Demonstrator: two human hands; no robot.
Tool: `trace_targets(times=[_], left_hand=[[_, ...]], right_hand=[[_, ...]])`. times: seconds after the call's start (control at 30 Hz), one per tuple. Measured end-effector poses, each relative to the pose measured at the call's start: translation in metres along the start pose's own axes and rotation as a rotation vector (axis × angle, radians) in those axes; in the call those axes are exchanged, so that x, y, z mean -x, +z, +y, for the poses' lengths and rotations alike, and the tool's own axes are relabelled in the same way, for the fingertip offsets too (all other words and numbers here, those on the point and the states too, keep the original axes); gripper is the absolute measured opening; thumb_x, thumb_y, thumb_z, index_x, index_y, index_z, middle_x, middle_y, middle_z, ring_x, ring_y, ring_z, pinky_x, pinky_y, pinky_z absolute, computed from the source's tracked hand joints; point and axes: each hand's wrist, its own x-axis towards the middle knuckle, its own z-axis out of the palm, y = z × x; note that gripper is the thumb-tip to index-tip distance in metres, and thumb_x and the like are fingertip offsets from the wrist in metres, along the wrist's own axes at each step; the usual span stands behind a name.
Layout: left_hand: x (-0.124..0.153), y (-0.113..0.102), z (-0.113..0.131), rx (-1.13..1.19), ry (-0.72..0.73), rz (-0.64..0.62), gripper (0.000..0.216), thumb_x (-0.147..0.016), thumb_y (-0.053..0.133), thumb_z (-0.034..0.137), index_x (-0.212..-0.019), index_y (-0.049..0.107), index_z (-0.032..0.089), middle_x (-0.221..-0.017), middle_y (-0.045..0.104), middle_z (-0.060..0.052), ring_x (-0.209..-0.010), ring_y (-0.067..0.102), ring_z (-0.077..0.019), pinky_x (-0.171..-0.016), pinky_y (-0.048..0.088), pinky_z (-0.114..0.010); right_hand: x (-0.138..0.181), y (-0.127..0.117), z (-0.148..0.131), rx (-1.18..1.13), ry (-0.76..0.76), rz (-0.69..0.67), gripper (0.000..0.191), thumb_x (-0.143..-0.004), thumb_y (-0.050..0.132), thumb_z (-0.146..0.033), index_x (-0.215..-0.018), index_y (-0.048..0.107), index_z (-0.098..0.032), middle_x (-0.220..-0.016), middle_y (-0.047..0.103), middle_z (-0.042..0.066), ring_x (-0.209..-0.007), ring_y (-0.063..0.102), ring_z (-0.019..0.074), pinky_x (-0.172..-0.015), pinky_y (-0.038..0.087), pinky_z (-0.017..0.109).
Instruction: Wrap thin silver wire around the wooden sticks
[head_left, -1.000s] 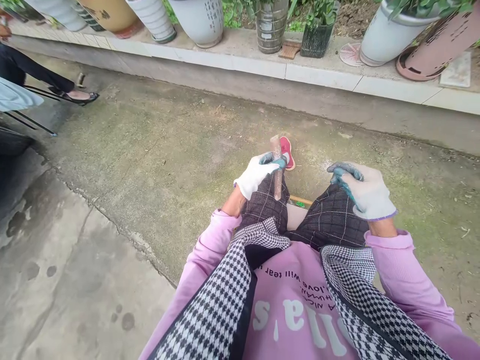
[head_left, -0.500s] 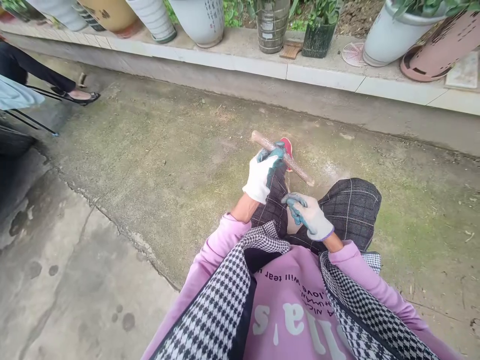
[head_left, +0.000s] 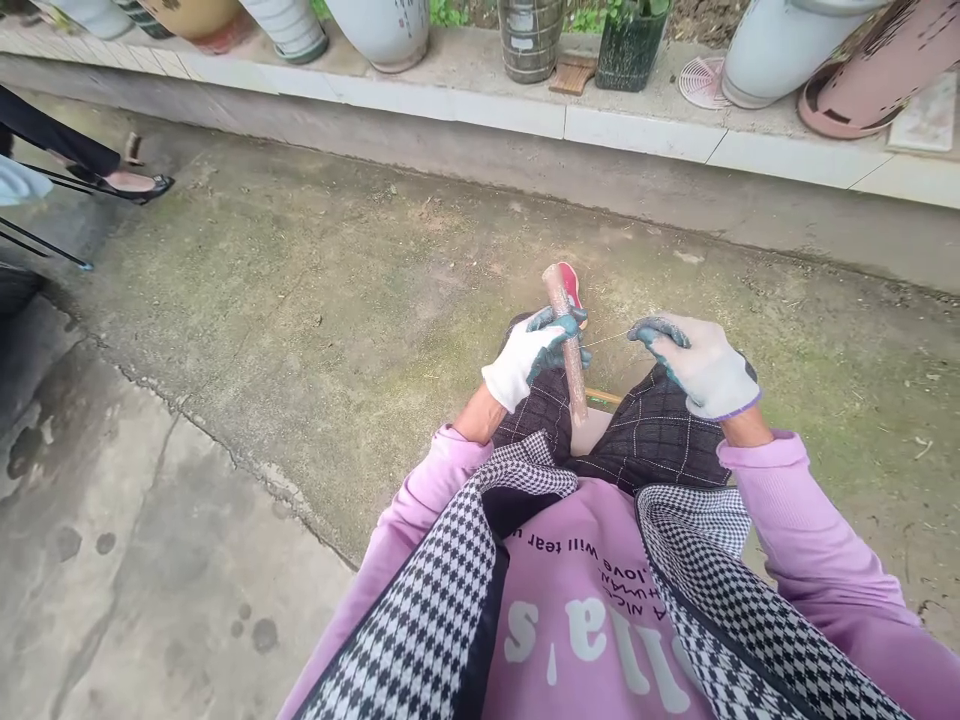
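Observation:
My left hand (head_left: 536, 345), in a white glove with a green coated palm, is closed around the middle of a brown wooden stick (head_left: 573, 375). The stick points away from me, its near end above a pale surface between my thighs. From the stick a thin string (head_left: 607, 341) runs taut to the right. Its other end is pinched in the fingers of my right hand (head_left: 694, 360), gloved the same way and held over my right knee. Past the stick's far end shows a red shoe (head_left: 568, 283).
A tiled ledge (head_left: 450, 100) crosses the far side with several plant pots on it, among them a white pot (head_left: 382, 30) and a pink pot (head_left: 885, 70). At the far left are another person's leg and black shoe (head_left: 135, 186). Cracked concrete (head_left: 187, 560) lies left of me.
My left hand has turned the stick from lying crosswise to pointing away from me. My right hand has moved outward and up to the right, and the string now runs sideways.

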Motion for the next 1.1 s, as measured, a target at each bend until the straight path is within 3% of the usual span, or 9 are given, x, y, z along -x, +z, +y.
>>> trace_targets(times=[0.13, 0.37, 0.43, 0.6, 0.7, 0.8, 0.9, 0.97, 1.1], left_hand=[[0.006, -0.003, -0.004, 0.038, -0.068, -0.091, 0.055, -0.091, 0.104, 0.043, -0.136, 0.082, 0.019, -0.093, 0.077, 0.000, -0.075, 0.078, -0.0184, -0.085, 0.073, -0.042], [0.035, 0.003, -0.020, -0.273, -0.198, -0.135, 0.048, -0.098, 0.089, 0.037, -0.140, 0.084, 0.015, -0.088, 0.071, 0.001, -0.063, 0.060, -0.0118, -0.065, 0.055, -0.031], [0.043, 0.004, -0.022, -0.475, -0.152, -0.174, 0.053, -0.095, 0.088, 0.030, -0.146, 0.084, 0.016, -0.094, 0.077, -0.002, -0.071, 0.066, -0.0150, -0.072, 0.058, -0.033], [0.045, -0.001, -0.027, -1.053, -0.095, -0.219, 0.079, -0.105, 0.082, 0.031, -0.182, 0.066, 0.022, -0.143, 0.090, -0.017, -0.131, 0.087, -0.0387, -0.118, 0.066, -0.049], [0.038, -0.002, -0.031, -1.342, -0.199, -0.165, 0.073, -0.115, 0.077, 0.046, -0.182, 0.064, 0.022, -0.142, 0.090, -0.022, -0.131, 0.089, -0.0457, -0.116, 0.068, -0.054], [0.030, 0.000, -0.035, -1.484, -0.228, -0.139, 0.061, -0.118, 0.073, 0.047, -0.174, 0.069, 0.021, -0.136, 0.091, -0.022, -0.129, 0.089, -0.0440, -0.114, 0.067, -0.050], [0.025, 0.000, -0.035, -1.394, -0.171, -0.054, 0.050, -0.116, 0.077, 0.039, -0.162, 0.075, 0.020, -0.126, 0.091, -0.018, -0.119, 0.088, -0.0390, -0.110, 0.066, -0.047], [0.025, -0.001, -0.031, -1.128, -0.159, 0.016, 0.036, -0.114, 0.080, 0.036, -0.145, 0.079, 0.019, -0.106, 0.086, -0.010, -0.092, 0.081, -0.0286, -0.091, 0.065, -0.039], [0.029, 0.001, -0.022, -0.412, -0.264, -0.023, 0.033, -0.108, 0.087, 0.038, -0.135, 0.076, 0.022, -0.073, 0.058, 0.009, -0.049, 0.038, -0.0093, -0.049, 0.033, -0.025]], right_hand=[[-0.005, 0.005, 0.014, 0.048, 0.021, -0.081, 0.026, -0.098, 0.074, -0.047, -0.093, 0.093, -0.030, -0.103, 0.094, 0.008, -0.098, 0.086, 0.0323, -0.093, 0.068, 0.046], [-0.019, 0.004, 0.029, 0.198, 0.020, -0.125, 0.014, -0.092, 0.080, -0.034, -0.092, 0.094, -0.032, -0.101, 0.095, 0.005, -0.099, 0.088, 0.0311, -0.092, 0.068, 0.042], [-0.026, -0.001, 0.032, 0.204, 0.040, -0.140, 0.010, -0.092, 0.084, -0.032, -0.089, 0.093, -0.032, -0.099, 0.094, 0.005, -0.100, 0.088, 0.0320, -0.093, 0.068, 0.043], [-0.026, -0.016, 0.023, 0.175, -0.034, -0.171, 0.008, -0.098, 0.088, -0.035, -0.098, 0.096, -0.035, -0.106, 0.095, 0.006, -0.109, 0.089, 0.0358, -0.102, 0.071, 0.049], [-0.005, -0.013, 0.007, 0.216, -0.090, -0.200, 0.013, -0.104, 0.084, -0.034, -0.101, 0.096, -0.037, -0.100, 0.093, 0.006, -0.109, 0.088, 0.0351, -0.099, 0.072, 0.046], [0.020, 0.000, -0.007, 0.233, -0.096, -0.204, 0.015, -0.104, 0.081, -0.032, -0.105, 0.096, -0.035, -0.105, 0.093, 0.006, -0.109, 0.089, 0.0333, -0.102, 0.072, 0.045], [0.036, 0.007, -0.011, 0.226, -0.075, -0.213, 0.019, -0.103, 0.078, -0.032, -0.108, 0.097, -0.030, -0.107, 0.095, 0.008, -0.105, 0.090, 0.0332, -0.106, 0.073, 0.049], [0.041, 0.007, -0.009, 0.202, -0.066, -0.199, 0.019, -0.102, 0.079, -0.033, -0.108, 0.097, -0.030, -0.109, 0.096, 0.009, -0.105, 0.090, 0.0342, -0.106, 0.073, 0.049], [0.039, 0.005, -0.001, 0.136, -0.002, -0.099, 0.024, -0.105, 0.076, -0.040, -0.107, 0.098, -0.032, -0.112, 0.097, 0.007, -0.109, 0.092, 0.0340, -0.109, 0.073, 0.047]])
